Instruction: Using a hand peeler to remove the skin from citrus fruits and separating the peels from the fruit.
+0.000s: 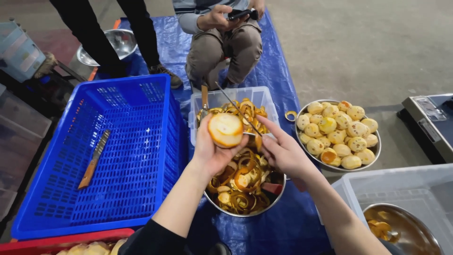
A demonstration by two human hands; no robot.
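Blue tarp [278, 71] spread over concrete floor, carrying everything below. Blue crate [127, 156] left of peel bowl, slatted, holding only a knife [94, 159] with wooden handle lying flat on its floor. Clear bin [401, 189] right of peel bowl, at frame corner, with a steel pan [401, 231] inside showing a few peel scraps. Clear tub [231, 101] just behind peel bowl, heaped with orange peel. Peel bowl [245, 189], steel, directly under both hands, filled with curled peel strips. Steel dish [337, 134] right of peel bowl, piled with peeled pale-yellow fruits. Scale [429, 123] further right of peel bowl, at frame edge. Seated person [222, 42] beyond clear tub, crouched on tarp, dark device in hands; second person's dark trousers [94, 28] behind crate, beside a steel basin [118, 42]. Left hand [212, 151] above peel bowl, fingers wrapped and clamped on fruit [225, 130], mostly peeled, pale with orange rim. Right hand [283, 151] above peel bowl's right rim, fingers pinched together on a thin peeler [238, 109] angled up toward clear tub, tip just beside fruit. Red crate edge [66, 236] at near side of blue crate, pale fruits just visible.
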